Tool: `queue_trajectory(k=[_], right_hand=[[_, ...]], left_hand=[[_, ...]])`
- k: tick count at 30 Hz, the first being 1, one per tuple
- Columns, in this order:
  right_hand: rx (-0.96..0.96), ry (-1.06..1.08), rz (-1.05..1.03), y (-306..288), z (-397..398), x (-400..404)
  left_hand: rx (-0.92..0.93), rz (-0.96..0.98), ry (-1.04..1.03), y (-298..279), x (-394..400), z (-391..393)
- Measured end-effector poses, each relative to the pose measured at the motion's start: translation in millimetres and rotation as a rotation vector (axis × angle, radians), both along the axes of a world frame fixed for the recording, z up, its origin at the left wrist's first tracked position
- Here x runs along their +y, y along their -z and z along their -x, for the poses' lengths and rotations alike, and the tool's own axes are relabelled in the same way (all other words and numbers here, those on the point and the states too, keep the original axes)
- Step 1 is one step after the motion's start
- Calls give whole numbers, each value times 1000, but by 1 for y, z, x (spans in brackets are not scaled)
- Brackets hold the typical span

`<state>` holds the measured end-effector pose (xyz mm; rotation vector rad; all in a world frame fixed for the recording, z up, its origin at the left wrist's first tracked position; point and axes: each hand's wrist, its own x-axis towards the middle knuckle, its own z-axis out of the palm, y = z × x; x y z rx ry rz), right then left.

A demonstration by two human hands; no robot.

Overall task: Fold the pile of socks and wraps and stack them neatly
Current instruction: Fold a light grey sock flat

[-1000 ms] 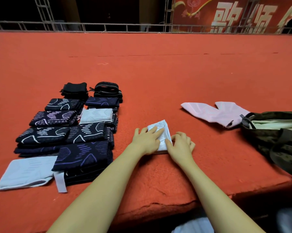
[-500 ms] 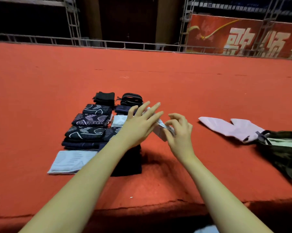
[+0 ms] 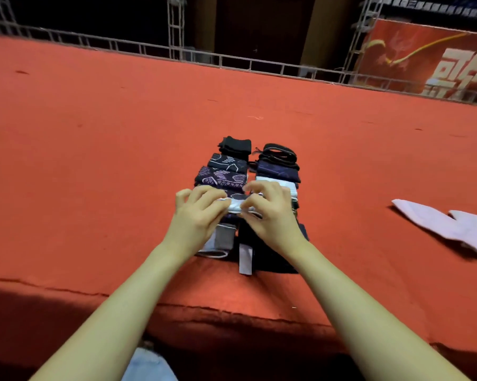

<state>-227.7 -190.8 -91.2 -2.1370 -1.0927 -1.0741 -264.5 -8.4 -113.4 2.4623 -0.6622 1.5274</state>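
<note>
Red felt-like carpet covers the wide tabletop (image 3: 94,149) we lean over, its near edge frayed and cracked along the fold. Beyond its far side we see a grey metal railing (image 3: 232,61) of thin square bars and one red banner (image 3: 424,61) with pale characters. Next in size come the folded stacks (image 3: 248,171), set in two columns that run away from us: soft knit rectangles, mostly navy or black, several with pale line patterns, and one pile of black straps (image 3: 280,155) at the far right end. We count four piles showing in the left column past our hands; the nearer ones are partly hidden, so we cannot give a full count. Off to the right, well apart from the stacks, lie two pale pink socks (image 3: 449,229), flat and unfolded, their toes pointing left. Our left hand (image 3: 199,215) and right hand (image 3: 273,213) meet over the middle of the stacks, fingers curled, and together they pinch one small white folded sock (image 3: 235,206) between thumbs and fingertips, each at one end. This piece is held just above the dark piles, and whether it touches them we cannot tell. One white strip (image 3: 245,261) pokes out from under the nearest dark pile.
</note>
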Motion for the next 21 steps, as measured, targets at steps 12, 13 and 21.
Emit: queue_trajectory(k=[12,13,21], right_hand=[[105,105,523,49,9,16],[126,117,551,50,11,17],[284,109,312,39,18,3]], left_hand=[[325,-134,-52,60,39,26],[397,-123,-71,62,37,27],[587,-59,-157,37,15,34]])
